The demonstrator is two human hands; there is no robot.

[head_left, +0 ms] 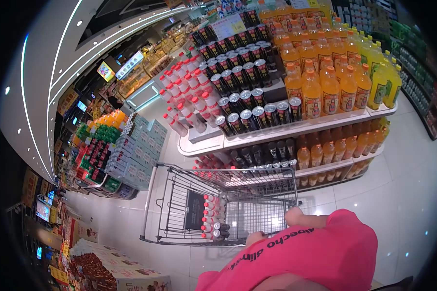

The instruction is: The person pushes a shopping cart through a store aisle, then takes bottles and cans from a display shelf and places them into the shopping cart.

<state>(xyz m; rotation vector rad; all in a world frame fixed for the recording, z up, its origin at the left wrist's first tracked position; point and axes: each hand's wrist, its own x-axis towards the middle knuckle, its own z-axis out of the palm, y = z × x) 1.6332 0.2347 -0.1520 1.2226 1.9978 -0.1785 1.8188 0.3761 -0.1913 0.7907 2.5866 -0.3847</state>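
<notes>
A metal wire shopping cart (153, 208) stands in front of me. My right hand (294, 216) is closed at its near end, on the handle. Lower and to the left, my left hand (255, 237) is at the same handle, partly covered by my pink shirt (315, 247). Both hands' fingers show only in part. Inside the cart, by its far end, several white bottles with red caps (210, 213) lie in a row, with a few dark cans (221, 226) beside them. A dark panel (195, 209) is fixed on the cart's far side.
Beyond the cart stands a tiered display shelf (257, 138) with dark cans (245, 75), orange drink bottles (329, 92), yellow bottles (379, 89) and red-capped bottles (187, 87). Stacked drink packs (136, 150) are at the left, boxed goods (114, 269) at the lower left.
</notes>
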